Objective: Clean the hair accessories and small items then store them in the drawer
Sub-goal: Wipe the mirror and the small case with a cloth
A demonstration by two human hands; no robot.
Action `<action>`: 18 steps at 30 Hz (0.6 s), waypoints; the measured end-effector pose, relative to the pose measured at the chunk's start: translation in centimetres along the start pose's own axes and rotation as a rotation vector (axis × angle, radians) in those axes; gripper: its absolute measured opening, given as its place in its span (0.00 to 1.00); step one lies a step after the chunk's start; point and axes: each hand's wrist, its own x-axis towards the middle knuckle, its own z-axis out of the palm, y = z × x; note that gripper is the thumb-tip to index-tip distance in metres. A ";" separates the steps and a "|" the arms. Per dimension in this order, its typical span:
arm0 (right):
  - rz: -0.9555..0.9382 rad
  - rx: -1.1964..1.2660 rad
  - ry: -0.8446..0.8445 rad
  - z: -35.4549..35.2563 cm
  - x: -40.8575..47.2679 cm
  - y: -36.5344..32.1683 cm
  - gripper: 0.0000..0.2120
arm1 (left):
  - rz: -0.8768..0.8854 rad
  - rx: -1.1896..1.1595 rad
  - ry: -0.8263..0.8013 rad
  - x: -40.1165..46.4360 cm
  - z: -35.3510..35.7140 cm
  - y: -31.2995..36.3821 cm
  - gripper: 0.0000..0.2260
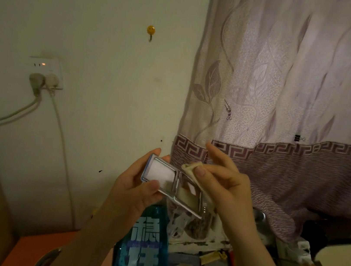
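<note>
Just below the open square silver compact mirror (pixel 173 184), one blue translucent plastic pouch (pixel 144 246) is standing. Left hand (pixel 136 188) is gripping the compact's glossy left panel; right hand (pixel 223 185) is pinching one folded cream cloth (pixel 192 169) against its right panel. Behind the compact, one mauve leaf-patterned curtain (pixel 291 82) is hanging, and one yellow round wall hook (pixel 151 30) is sitting higher up.

Compact mirror (pixel 173 184) between hands — cloth (pixel 192 169) on its right half; bottle (pixel 143 248) below.

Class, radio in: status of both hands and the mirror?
Left hand grips open compact mirror. Right hand pinches cloth against it. Nothing in the way.
</note>
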 end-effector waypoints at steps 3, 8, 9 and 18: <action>0.000 -0.012 -0.002 0.9 0.7 -0.3 0.07 | -0.014 0.003 -0.003 -0.1 0.3 -0.1 0.48; 0.049 -0.028 -0.106 1.9 0.2 0.8 0.06 | -0.022 0.008 0.014 0.0 0.4 0.0 0.45; 0.056 -0.015 -0.106 2.0 0.2 0.9 0.07 | -0.025 0.005 0.016 0.0 0.3 0.0 0.45; 0.080 0.029 -0.120 3.2 0.7 0.6 0.09 | -0.081 0.017 -0.040 -0.4 0.0 -0.4 0.42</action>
